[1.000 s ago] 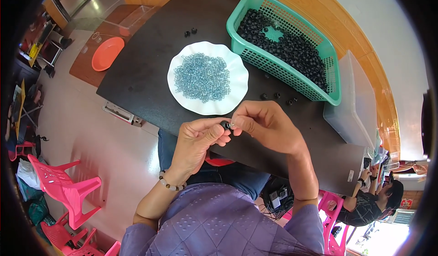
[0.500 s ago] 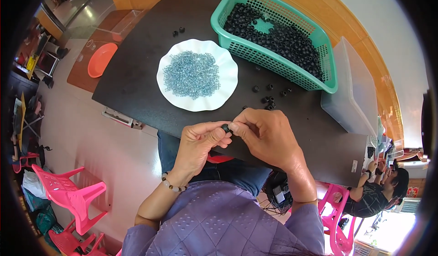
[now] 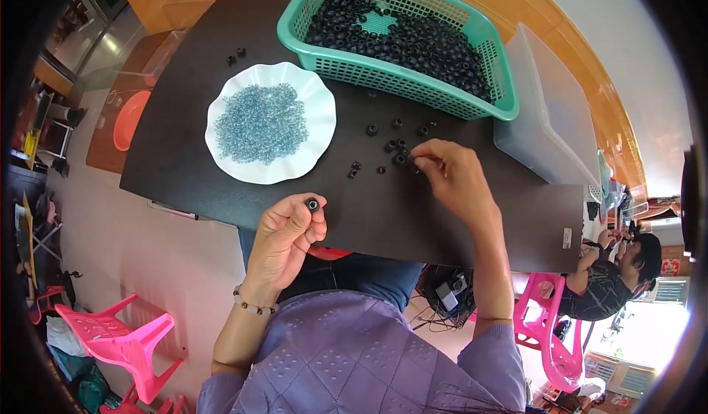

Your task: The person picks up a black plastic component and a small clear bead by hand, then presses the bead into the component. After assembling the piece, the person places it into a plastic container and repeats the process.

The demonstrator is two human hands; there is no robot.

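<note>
My left hand [image 3: 284, 233], held over the table's near edge, pinches a small black ring-shaped part [image 3: 313, 205] with its open end facing up. To the right, my right hand [image 3: 459, 174] has its thumb and fingers drawn together on a small black part [image 3: 414, 168] at the edge of a loose cluster. More of these black parts [image 3: 399, 159] lie scattered on the dark table around it. A white scalloped plate [image 3: 321, 111] left of centre bears a heap of small clear bluish rings [image 3: 259, 124].
Behind the cluster stands a green basket [image 3: 398, 83] of similar black parts. A clear plastic bin [image 3: 549, 111] sits right of it. Two black parts [image 3: 236, 56] lie beyond the plate. Pink chairs [image 3: 122, 336] stand at the left, and another person [image 3: 608, 288] sits at the right.
My right hand has left my left hand and moved right to the black parts on the table. My left hand keeps its black part. The view has shifted to the right.
</note>
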